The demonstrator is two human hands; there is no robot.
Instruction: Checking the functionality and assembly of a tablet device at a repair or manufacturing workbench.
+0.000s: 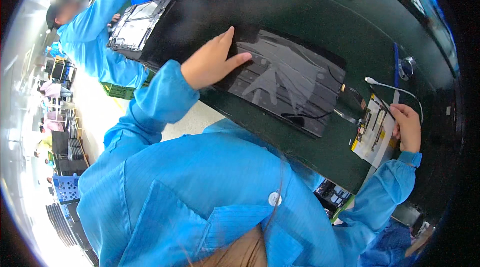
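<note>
A: Where is the black panel (287, 82)?

B: It lies flat on the dark green table (300, 152), in front of the person. Reflections cover part of its glossy face.

A: State the condition of the left hand (212, 61).

B: It is at the panel's left edge. Thumb and index finger are spread wide; the thumb extends over the panel. Contact pressure cannot be determined.

A: And the right hand (407, 126)?

B: It is at the right side of the circuit board (372, 136), fingers drawn narrow. A thin dark strip (381, 98) runs toward the fingertips; whether they grip it, I cannot tell.

A: Describe the surrounding layout.

B: The board lies right of the panel, apart from it. Thin leads (345, 115) occupy the gap. A white cable (400, 88) lies beyond the board.
</note>
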